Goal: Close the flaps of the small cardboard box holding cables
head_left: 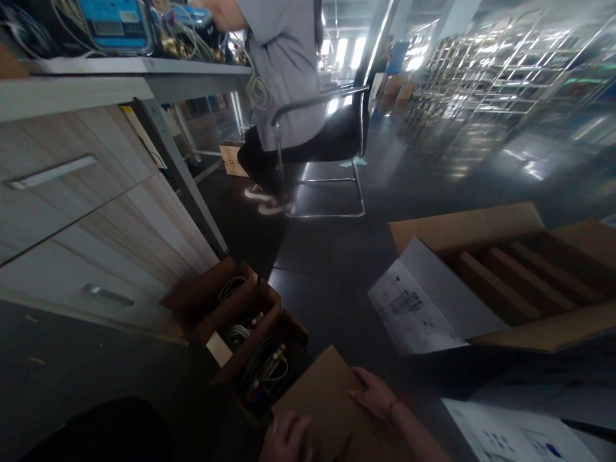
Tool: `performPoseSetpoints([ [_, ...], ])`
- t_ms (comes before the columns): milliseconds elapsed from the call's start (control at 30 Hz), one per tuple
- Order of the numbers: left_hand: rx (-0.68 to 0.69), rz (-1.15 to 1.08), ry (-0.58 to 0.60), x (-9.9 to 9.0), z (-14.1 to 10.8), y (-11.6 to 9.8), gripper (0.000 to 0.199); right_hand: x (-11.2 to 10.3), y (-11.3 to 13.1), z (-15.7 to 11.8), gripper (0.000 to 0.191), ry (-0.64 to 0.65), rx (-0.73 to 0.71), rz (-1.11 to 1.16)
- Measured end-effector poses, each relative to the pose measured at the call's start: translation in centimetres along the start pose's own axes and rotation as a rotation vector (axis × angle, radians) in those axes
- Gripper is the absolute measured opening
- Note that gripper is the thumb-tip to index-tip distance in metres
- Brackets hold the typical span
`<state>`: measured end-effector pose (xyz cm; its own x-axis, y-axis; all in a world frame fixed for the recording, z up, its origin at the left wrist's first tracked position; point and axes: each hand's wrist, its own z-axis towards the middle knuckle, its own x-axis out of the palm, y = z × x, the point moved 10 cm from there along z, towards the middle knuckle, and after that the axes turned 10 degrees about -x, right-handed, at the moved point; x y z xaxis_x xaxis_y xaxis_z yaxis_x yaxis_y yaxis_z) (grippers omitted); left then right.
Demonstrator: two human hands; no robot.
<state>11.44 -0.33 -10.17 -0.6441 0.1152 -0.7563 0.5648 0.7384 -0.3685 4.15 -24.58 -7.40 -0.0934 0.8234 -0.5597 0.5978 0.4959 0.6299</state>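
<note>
Resting flat at the bottom of the view, the right hand point(373, 391) lies palm down with its fingers spread on a brown cardboard flap point(322, 398), a red band showing at the wrist. The left hand point(289, 439) sits just beside it, lower on the same flap and cut by the frame edge; it looks loosely curled against the cardboard, though blur hides whether it grips anything. Just left of both hands, and touching the flap, stands an open divided box point(240, 321) on the dark floor (coiled grey cables with brass fittings fill its compartments). To the right of the right hand lies a printed sheet point(510, 436). Further out on that side, a large open carton point(505, 276) holds long cardboard pieces side by side, with a white printed leaf point(418, 308) leaning at its near edge. Left of the hands, a wood-grain drawer cabinet point(72, 212) stands under a grey bench. Well beyond the hands, another person in a grey shirt point(283, 70) sits on a black chair point(332, 141) at that bench, and metal racks point(491, 70) fill the far right.
</note>
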Motion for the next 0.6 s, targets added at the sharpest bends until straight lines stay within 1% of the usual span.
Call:
performPoseSetpoints([
  [33,0.055,0.012,0.034,0.5,0.7,-1.5,0.059,-0.1,0.6,0.1,0.053,-0.032,-0.023,-0.013],
  [67,0.079,0.023,0.057,0.9,1.3,-2.6,0.067,-0.1,1.2,0.1,0.054,-0.065,-0.035,-0.015],
  [100,0.076,0.041,0.07,1.2,1.8,-3.2,0.075,-0.2,1.8,0.2,0.056,-0.094,-0.039,-0.018],
  [200,0.043,0.103,0.036,1.2,2.3,-3.5,0.105,0.3,2.4,0.4,0.064,-0.142,-0.033,-0.014],
  [233,0.059,0.112,0.022,1.0,2.1,-3.6,0.113,0.5,2.4,0.5,0.066,-0.147,-0.039,-0.014],
  [267,0.076,0.116,0.002,0.7,1.9,-3.6,0.115,0.7,2.4,0.5,0.067,-0.15,-0.054,-0.018],
  [333,0.1,0.122,-0.058,-0.2,1.4,-3.8,0.113,1.1,2.2,0.6,0.068,-0.147,-0.097,-0.018],
  [400,0.079,0.138,-0.145,-1.4,1.2,-4.3,0.11,1.4,1.9,0.7,0.069,-0.147,-0.118,0.029],
  [467,0.046,0.159,-0.248,-2.6,1.2,-5.1,0.104,1.6,1.5,0.8,0.07,-0.156,-0.114,0.122],
  [533,0.017,0.17,-0.333,-3.4,1.2,-5.8,0.096,1.5,1.2,0.7,0.07,-0.189,-0.099,0.217],
  [600,0.015,0.162,-0.388,-4.0,1.1,-6.1,0.09,1.1,1.4,0.4,0.066,-0.237,-0.103,0.271],
])
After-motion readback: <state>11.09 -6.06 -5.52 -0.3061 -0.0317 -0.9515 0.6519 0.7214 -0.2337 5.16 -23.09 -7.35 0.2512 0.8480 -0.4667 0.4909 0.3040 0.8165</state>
